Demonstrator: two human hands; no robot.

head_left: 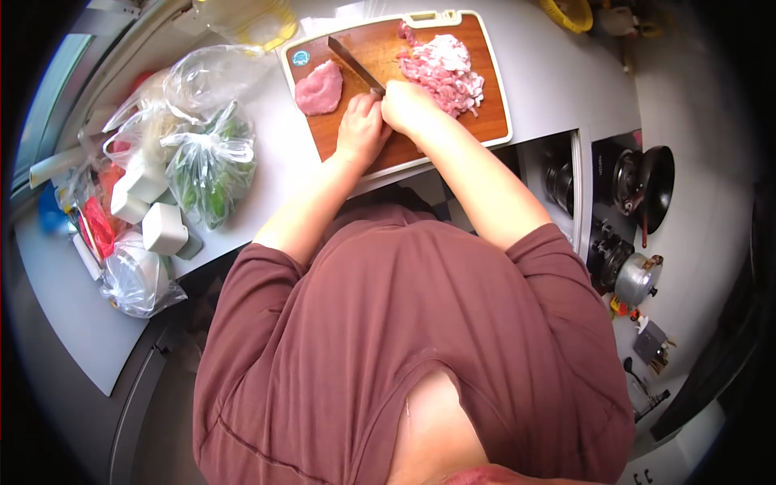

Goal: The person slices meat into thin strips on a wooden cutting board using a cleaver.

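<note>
A brown cutting board with a pale rim lies on the counter. My right hand is closed around the handle of a knife. The blade points away and to the left over the board. Close against it on the left is my left hand, its fingers curled together by the blade's near end; whatever they hold is hidden. A thick slab of raw meat rests on the board's left part. Cut strips of pink and white meat are heaped on the right part, beside my right hand.
Left of the board are a plastic bag of green vegetables, white containers and other bags. An oil bottle stands behind. To the right are a black wok, a metal pot and a yellow basket.
</note>
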